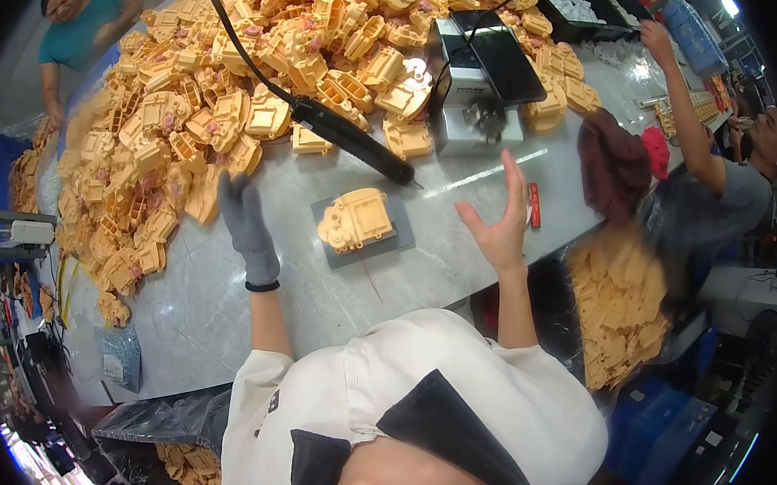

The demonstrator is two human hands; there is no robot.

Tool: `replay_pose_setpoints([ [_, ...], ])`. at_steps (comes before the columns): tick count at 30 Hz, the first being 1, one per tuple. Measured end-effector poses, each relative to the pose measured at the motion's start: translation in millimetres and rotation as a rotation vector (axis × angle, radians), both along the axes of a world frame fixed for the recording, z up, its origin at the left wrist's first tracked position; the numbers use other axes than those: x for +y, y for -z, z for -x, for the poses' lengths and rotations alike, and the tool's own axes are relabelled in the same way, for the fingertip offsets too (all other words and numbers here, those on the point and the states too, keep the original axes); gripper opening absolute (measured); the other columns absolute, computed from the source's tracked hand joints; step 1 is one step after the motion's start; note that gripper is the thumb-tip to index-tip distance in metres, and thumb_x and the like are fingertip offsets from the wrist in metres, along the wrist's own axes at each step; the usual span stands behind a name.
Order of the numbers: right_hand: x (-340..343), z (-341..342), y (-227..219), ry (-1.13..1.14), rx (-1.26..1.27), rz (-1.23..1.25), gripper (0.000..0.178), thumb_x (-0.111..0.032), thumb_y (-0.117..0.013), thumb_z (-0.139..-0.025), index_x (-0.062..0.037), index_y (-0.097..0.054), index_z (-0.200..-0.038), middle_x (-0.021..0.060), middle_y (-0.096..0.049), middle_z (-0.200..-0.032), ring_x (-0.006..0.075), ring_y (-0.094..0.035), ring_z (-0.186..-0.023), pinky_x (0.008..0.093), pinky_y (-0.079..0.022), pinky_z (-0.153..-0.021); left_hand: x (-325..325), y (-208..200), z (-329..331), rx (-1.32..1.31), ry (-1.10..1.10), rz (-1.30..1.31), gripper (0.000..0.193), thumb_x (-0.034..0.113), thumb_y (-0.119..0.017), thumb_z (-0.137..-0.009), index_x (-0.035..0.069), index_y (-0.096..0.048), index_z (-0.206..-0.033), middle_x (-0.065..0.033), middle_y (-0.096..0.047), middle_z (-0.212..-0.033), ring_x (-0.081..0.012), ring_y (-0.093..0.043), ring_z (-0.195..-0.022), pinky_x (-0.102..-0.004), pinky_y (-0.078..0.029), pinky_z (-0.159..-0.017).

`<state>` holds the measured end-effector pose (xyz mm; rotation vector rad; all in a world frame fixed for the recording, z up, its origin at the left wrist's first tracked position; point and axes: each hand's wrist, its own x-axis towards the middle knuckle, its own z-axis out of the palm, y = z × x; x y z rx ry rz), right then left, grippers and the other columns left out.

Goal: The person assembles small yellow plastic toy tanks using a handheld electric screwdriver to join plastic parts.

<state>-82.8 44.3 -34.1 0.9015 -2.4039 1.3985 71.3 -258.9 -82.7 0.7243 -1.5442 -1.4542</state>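
Note:
A yellow-orange plastic housing (357, 219) lies on a dark grey pad (400, 227) in front of me on the table. My left hand (248, 225), in a grey glove, is raised left of the pad, beside the heap of housings (207, 102). Its fingers are stretched out and hold nothing. Bare and open, my right hand (502, 223) is to the right of the pad, with thumb and fingers apart, close to a small red object (534, 205). A black corded electric screwdriver (354, 141) hangs beyond the pad, its tip pointing down to the right.
A silver box-shaped device (472, 88) with a black phone-like slab (500, 54) stands behind my right hand. Dark red cloth (613, 164) lies at the right edge. Black bins (574, 0) hold white parts. Two people (718, 183) (86, 34) are nearby. A plastic bag (119, 356) sits front left.

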Motion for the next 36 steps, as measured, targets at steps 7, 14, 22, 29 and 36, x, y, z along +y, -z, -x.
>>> replay_pose_setpoints([
  [7, 0.0, -11.2, 0.4, 0.003, -0.027, 0.025, 0.07, -0.013, -0.073, -0.074, -0.0013, -0.038, -0.132, 0.0168, -0.042, -0.132, 0.0311, -0.041, -0.122, 0.0394, -0.034, -0.102, -8.3, -41.3, 75.4, -0.029, 0.301, -0.08, 0.043, 0.016, -0.057, -0.092, 0.0, -0.043, -0.128, -0.0067, -0.056, -0.111, -0.012, -0.053, -0.101, -0.0241, -0.043, -0.089],
  [14, 20.0, -10.3, 10.0, 0.137, -0.047, 0.017, 0.057, -0.01, -0.07, -0.076, 0.0001, -0.045, -0.126, 0.0155, -0.048, -0.126, 0.0301, -0.045, -0.118, 0.039, -0.036, -0.1, -16.9, -25.9, 88.5, 0.073, 0.398, -0.177, 0.037, 0.016, -0.057, -0.091, -0.002, -0.048, -0.123, -0.0044, -0.057, -0.11, -0.0102, -0.053, -0.099, -0.0233, -0.041, -0.09],
  [22, 5.0, -9.3, 8.1, 0.09, -0.053, 0.038, 0.052, -0.008, -0.069, -0.076, -0.0002, -0.047, -0.123, 0.0153, -0.051, -0.122, 0.0304, -0.048, -0.114, 0.038, -0.038, -0.097, -12.3, -43.6, 92.0, -0.037, 0.645, -0.085, 0.039, 0.018, -0.058, -0.09, -0.001, -0.049, -0.123, -0.004, -0.058, -0.107, -0.0114, -0.053, -0.101, -0.0241, -0.04, -0.091],
  [29, 8.3, -11.4, 13.4, 0.069, -0.07, 0.07, 0.052, -0.007, -0.068, -0.076, -0.001, -0.048, -0.123, 0.0151, -0.052, -0.121, 0.0302, -0.049, -0.113, 0.0377, -0.04, -0.094, 7.4, -42.2, 107.1, -0.216, 0.892, -0.03, 0.031, 0.023, -0.051, -0.093, 0.002, -0.056, -0.115, -0.0052, -0.058, -0.104, -0.0126, -0.054, -0.099, -0.0251, -0.042, -0.088],
  [36, 23.7, -11.2, 14.2, 0.141, -0.096, 0.072, 0.051, -0.008, -0.067, -0.077, -0.0026, -0.047, -0.124, 0.0139, -0.052, -0.121, 0.0278, -0.05, -0.111, 0.0375, -0.043, -0.087, 34.8, -46.6, 124.1, 0.134, 0.72, -0.103, 0.023, 0.021, -0.048, -0.096, 0.001, -0.058, -0.1, -0.0043, -0.063, -0.088, -0.0097, -0.057, -0.08, -0.0234, -0.046, -0.074],
])
